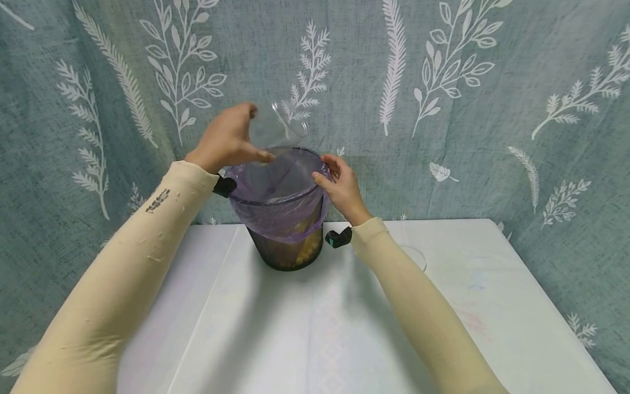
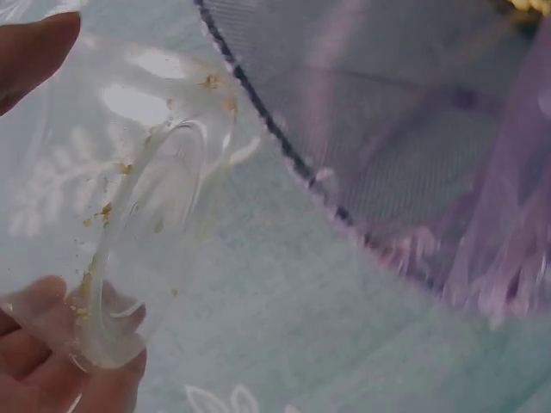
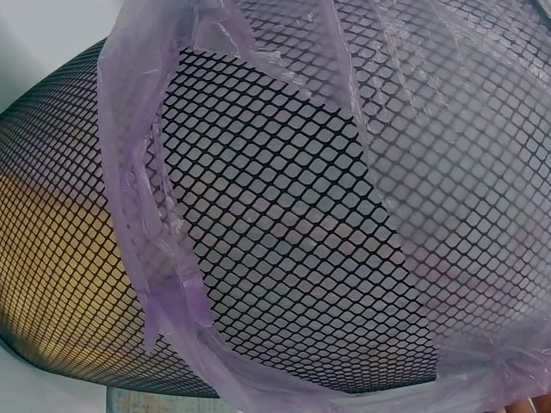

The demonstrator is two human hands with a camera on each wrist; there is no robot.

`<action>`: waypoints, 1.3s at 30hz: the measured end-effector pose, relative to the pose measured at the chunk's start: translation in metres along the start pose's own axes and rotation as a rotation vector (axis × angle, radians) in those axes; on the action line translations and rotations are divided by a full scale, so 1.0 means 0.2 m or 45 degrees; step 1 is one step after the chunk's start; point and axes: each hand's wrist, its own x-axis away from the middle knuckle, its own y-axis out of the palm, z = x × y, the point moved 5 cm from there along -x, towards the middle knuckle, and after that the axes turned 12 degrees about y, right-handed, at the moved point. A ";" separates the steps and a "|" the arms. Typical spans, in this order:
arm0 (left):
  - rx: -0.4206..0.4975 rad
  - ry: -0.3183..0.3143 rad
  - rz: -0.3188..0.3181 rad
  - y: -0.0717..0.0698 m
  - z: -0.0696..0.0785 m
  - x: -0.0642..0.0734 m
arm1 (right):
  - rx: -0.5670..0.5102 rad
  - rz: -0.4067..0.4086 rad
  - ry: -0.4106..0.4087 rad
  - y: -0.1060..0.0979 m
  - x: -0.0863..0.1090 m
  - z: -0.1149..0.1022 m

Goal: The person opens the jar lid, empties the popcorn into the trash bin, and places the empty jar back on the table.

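Note:
A black mesh wastebasket (image 1: pixel 283 261) stands on the table, lined with a purple plastic bag (image 1: pixel 275 219) folded over its rim. Yellow bits (image 1: pixel 309 249) show through the mesh near the bottom. Above the basket's left side, my left hand (image 1: pixel 228 139) grips a clear plastic jar (image 1: pixel 291 119) between thumb and fingers, tipped sideways. The left wrist view shows yellowish crumbs clinging to the jar (image 2: pixel 164 232). My right hand (image 1: pixel 346 189) pinches the bagged rim at the right; only its fingertips (image 3: pixel 521 407) appear at the corner of the right wrist view.
A thin clear round lid (image 1: pixel 424 261) lies on the white table (image 1: pixel 275 339), behind the right forearm. A patterned green curtain (image 1: pixel 359 82) hangs close behind the basket. The table's right edge slants toward the front.

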 end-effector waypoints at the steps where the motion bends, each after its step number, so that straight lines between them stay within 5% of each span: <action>1: 0.031 -0.016 0.023 0.00 0.00 0.00 | 0.000 -0.002 0.002 0.00 0.00 0.00; 10: 0.254 -0.124 0.180 0.03 -0.05 0.04 | -0.008 -0.017 0.017 0.00 0.00 0.00; 18: 0.397 -0.129 0.295 0.05 -0.06 0.08 | -0.015 -0.011 0.032 0.00 0.00 0.00; 29: 0.526 -0.254 0.290 0.10 -0.08 0.12 | -0.038 -0.013 0.038 0.00 0.00 0.00; 39: 0.589 -0.239 0.286 0.12 -0.06 0.16 | -0.043 -0.008 0.012 0.00 -0.01 0.00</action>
